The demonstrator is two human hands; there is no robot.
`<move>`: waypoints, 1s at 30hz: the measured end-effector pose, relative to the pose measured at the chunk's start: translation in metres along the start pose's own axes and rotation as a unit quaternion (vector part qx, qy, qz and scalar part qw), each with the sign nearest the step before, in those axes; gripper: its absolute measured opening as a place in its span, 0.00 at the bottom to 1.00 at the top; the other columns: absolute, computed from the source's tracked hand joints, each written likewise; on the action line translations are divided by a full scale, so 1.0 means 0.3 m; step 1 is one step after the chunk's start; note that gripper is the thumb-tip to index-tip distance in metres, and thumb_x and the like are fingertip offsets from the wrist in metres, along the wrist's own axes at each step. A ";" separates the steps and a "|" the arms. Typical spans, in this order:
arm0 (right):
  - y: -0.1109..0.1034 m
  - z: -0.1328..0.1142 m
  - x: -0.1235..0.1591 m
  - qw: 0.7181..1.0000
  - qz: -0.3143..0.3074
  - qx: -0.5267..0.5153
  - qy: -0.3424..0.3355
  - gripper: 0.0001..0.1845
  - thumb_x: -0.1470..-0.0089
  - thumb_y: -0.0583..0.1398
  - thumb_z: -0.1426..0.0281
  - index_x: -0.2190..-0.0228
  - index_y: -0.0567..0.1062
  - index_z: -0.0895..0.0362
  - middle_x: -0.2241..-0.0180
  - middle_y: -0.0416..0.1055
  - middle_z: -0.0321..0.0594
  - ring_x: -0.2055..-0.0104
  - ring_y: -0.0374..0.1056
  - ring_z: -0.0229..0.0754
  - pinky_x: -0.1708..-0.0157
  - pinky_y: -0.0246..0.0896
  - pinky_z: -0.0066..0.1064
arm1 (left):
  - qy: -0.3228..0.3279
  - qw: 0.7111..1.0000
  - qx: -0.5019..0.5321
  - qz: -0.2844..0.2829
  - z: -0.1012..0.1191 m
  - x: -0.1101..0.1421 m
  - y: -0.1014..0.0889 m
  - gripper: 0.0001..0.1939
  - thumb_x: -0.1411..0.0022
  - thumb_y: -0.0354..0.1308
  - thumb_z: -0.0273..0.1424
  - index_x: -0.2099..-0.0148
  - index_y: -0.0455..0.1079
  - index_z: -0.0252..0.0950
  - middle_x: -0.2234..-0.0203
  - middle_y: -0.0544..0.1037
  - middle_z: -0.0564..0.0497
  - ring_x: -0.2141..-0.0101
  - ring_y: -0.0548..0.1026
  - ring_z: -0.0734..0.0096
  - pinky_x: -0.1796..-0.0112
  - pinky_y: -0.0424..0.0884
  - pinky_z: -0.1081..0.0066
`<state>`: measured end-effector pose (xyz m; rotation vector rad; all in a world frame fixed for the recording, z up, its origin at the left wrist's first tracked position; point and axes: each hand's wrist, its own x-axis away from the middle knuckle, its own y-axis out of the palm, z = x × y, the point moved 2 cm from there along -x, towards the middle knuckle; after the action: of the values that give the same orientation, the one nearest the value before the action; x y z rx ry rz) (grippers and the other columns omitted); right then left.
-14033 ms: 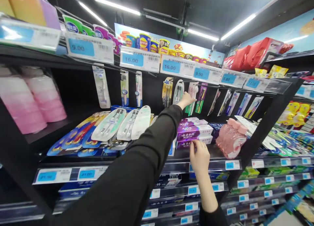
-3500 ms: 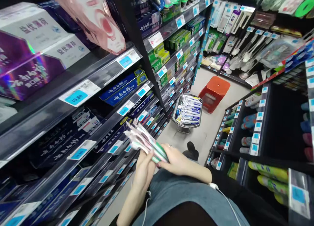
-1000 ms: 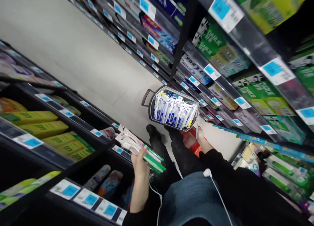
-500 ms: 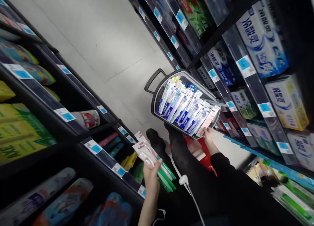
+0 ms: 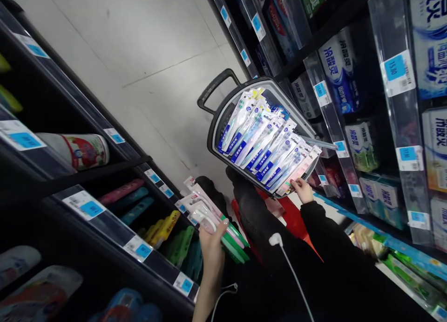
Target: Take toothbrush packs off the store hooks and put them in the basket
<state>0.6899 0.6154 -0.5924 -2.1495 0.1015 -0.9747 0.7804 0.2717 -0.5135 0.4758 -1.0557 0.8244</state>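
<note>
Where my left hand grips: packaged toothbrushes (green-ended)
Right hand: fingertips on a pink pack, hold unclear
Basket: just beyond them

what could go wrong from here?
1. The brushes in the left grip fan out unevenly, so one might slip free.
2. The packs in the basket overlap closely; the right grip, at the pink pack by the end of the row, could knock its neighbours out of line.
3. The earbud dangles loose and might snag.
</note>
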 end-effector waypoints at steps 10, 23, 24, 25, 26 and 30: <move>-0.040 0.009 -0.005 0.997 0.037 0.068 0.008 0.27 0.55 0.53 0.42 0.78 0.67 0.54 0.82 0.69 0.39 0.76 0.67 0.44 0.70 0.60 0.33 | 0.014 1.000 -0.005 0.013 -0.024 0.016 -0.002 0.21 0.62 0.69 0.31 0.62 0.69 0.36 0.76 0.72 0.57 0.73 0.71 0.71 0.70 0.67 0.72; -0.053 -0.068 0.372 0.973 -0.207 -0.018 -0.103 0.14 0.51 0.57 0.56 0.74 0.72 0.54 0.80 0.66 0.34 0.77 0.62 0.39 0.73 0.57 0.31 | 0.082 0.996 0.018 -0.041 -0.108 0.141 0.037 0.21 0.65 0.70 0.33 0.66 0.67 0.36 0.76 0.73 0.55 0.75 0.70 0.73 0.71 0.67 0.72; -0.034 -0.121 0.422 0.957 -0.248 -0.054 -0.142 0.12 0.50 0.58 0.58 0.71 0.73 0.54 0.77 0.68 0.35 0.74 0.64 0.39 0.71 0.59 0.31 | 0.092 0.994 0.015 -0.055 -0.124 0.182 0.036 0.22 0.65 0.69 0.33 0.66 0.67 0.36 0.76 0.73 0.55 0.76 0.70 0.72 0.72 0.66 0.72; -0.021 -0.168 0.475 0.941 -0.276 -0.081 -0.180 0.11 0.49 0.58 0.60 0.68 0.74 0.54 0.74 0.70 0.36 0.71 0.66 0.39 0.69 0.60 0.31 | 0.099 0.993 0.009 -0.071 -0.140 0.227 0.035 0.22 0.65 0.69 0.33 0.66 0.67 0.36 0.76 0.73 0.55 0.76 0.69 0.72 0.73 0.66 0.71; -0.015 -0.206 0.526 0.925 -0.295 -0.105 -0.216 0.11 0.49 0.59 0.61 0.65 0.74 0.53 0.70 0.71 0.37 0.69 0.67 0.39 0.67 0.61 0.31 | 0.104 0.991 0.004 -0.089 -0.158 0.277 0.035 0.22 0.65 0.69 0.34 0.65 0.67 0.36 0.77 0.73 0.54 0.77 0.69 0.71 0.74 0.66 0.71; -0.060 -0.247 0.680 0.865 -0.358 -0.201 -0.289 0.18 0.50 0.62 0.59 0.58 0.71 0.53 0.62 0.70 0.40 0.63 0.67 0.40 0.63 0.62 0.33 | 0.088 0.972 -0.005 -0.219 -0.237 0.492 0.052 0.22 0.66 0.69 0.34 0.65 0.68 0.36 0.80 0.71 0.54 0.80 0.68 0.71 0.78 0.64 0.71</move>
<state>0.7799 0.5102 -0.4244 -2.8565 -0.9210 -0.6607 0.8448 0.3843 -0.4121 0.5895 -0.7503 0.4585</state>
